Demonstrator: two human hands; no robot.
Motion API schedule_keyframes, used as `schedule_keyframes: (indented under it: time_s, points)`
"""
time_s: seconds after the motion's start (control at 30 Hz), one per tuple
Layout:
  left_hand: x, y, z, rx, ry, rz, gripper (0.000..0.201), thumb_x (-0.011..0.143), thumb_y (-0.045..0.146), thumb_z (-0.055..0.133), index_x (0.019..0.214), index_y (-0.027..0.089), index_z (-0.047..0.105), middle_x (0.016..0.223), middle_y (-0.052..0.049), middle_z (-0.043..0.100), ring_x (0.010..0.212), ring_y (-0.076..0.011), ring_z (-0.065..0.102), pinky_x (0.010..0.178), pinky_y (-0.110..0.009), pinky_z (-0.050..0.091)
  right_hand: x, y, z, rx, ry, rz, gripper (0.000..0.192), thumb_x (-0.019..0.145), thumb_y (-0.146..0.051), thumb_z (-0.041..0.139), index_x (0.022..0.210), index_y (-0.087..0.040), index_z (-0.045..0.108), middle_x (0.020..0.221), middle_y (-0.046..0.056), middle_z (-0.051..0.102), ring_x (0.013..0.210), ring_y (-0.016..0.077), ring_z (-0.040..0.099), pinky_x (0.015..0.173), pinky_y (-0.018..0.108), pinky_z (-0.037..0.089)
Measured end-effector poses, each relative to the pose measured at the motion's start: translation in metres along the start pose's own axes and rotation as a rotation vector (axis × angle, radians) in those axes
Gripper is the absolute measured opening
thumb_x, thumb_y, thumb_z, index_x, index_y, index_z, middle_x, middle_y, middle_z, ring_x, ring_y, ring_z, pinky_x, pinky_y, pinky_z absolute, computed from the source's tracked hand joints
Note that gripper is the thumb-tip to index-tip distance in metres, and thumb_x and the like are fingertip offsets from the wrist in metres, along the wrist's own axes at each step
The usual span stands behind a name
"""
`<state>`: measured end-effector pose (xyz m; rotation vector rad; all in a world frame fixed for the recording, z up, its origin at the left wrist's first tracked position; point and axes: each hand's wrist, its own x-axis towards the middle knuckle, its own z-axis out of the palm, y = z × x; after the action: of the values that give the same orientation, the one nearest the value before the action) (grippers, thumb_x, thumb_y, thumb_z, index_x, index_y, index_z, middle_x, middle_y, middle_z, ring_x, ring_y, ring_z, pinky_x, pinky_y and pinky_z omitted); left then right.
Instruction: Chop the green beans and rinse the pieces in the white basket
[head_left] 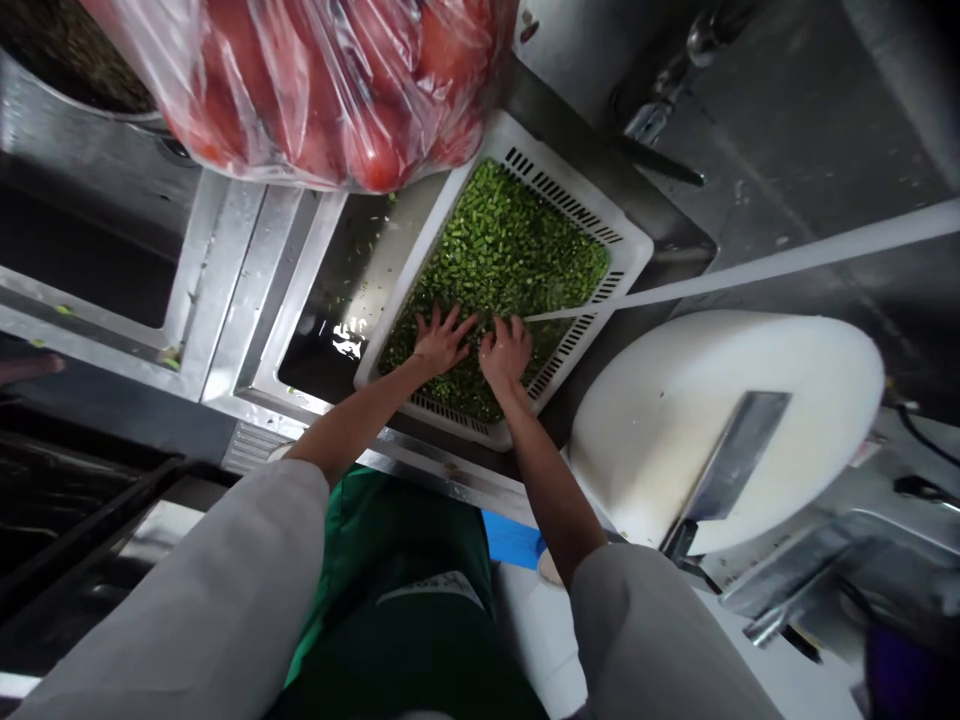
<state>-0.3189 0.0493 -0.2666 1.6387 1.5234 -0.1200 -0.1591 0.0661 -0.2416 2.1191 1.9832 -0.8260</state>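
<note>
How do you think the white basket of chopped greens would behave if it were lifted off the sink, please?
The white basket would probably feel heavy, since chopped greens cover its whole floor. It may drip and feel slippery: a stream of water runs into it. Its slotted plastic walls might flex a little under the load. Both hands, left and right, press on the greens.

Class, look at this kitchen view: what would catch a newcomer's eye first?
Both hands, left hand and right hand, press into chopped green vegetables filling a white slotted basket over the sink. A bag of tomatoes looms above; a cleaver lies on the round cutting board at right.
</note>
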Motion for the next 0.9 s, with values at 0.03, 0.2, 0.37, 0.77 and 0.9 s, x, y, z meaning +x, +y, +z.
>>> schedule_keyframes:
  time_s: [0.03, 0.2, 0.37, 0.77, 0.9]
  points:
    - [0.005, 0.001, 0.0, -0.004, -0.008, -0.006, 0.071, 0.106, 0.041, 0.053, 0.175, 0.032, 0.041, 0.186, -0.01, 0.024, 0.169, -0.0528, 0.011, 0.129, -0.084, 0.013, 0.011, -0.001, -0.008, 0.011, 0.04, -0.025, 0.053, 0.106, -0.03, 0.039, 0.148, -0.02, 0.069, 0.162, 0.02, 0.05, 0.148, 0.0403, 0.047, 0.124, 0.066, 0.041]
    - [0.01, 0.007, -0.005, -0.008, -0.029, -0.014, 0.07, 0.104, 0.035, 0.054, 0.173, 0.028, 0.044, 0.18, -0.013, 0.035, 0.164, -0.0534, 0.025, 0.128, -0.08, 0.025, 0.101, -0.007, -0.032, 0.131, 0.191, -0.069, 0.048, 0.112, -0.034, 0.035, 0.136, -0.019, 0.074, 0.141, 0.021, 0.058, 0.143, 0.0358, 0.054, 0.124, 0.058, 0.044]
    - [-0.005, 0.005, -0.007, 0.002, -0.03, -0.014, 0.07, 0.105, 0.029, 0.051, 0.174, 0.029, 0.043, 0.177, -0.014, 0.039, 0.159, -0.0506, 0.034, 0.127, -0.074, 0.035, 0.177, 0.001, -0.018, 0.164, 0.202, -0.102, 0.051, 0.109, -0.055, 0.051, 0.144, -0.022, 0.068, 0.144, 0.02, 0.058, 0.142, 0.0386, 0.055, 0.121, 0.063, 0.047]
    - [-0.008, -0.004, -0.016, -0.001, -0.071, 0.027, 0.067, 0.104, 0.026, 0.054, 0.171, 0.026, 0.047, 0.169, -0.018, 0.047, 0.157, -0.0473, 0.039, 0.124, -0.07, 0.041, 0.185, -0.005, -0.003, 0.156, 0.079, -0.035, 0.047, 0.1, -0.039, 0.062, 0.139, -0.014, 0.07, 0.145, 0.024, 0.065, 0.142, 0.0403, 0.057, 0.125, 0.066, 0.043]
    - [-0.007, -0.003, -0.012, -0.069, -0.02, -0.024, 0.071, 0.101, 0.024, 0.058, 0.172, 0.026, 0.046, 0.171, -0.018, 0.045, 0.154, -0.046, 0.045, 0.123, -0.066, 0.045, 0.188, -0.01, -0.001, 0.176, 0.016, -0.112, 0.047, 0.092, -0.035, 0.073, 0.134, -0.014, 0.072, 0.138, 0.024, 0.071, 0.137, 0.041, 0.062, 0.126, 0.065, 0.042]
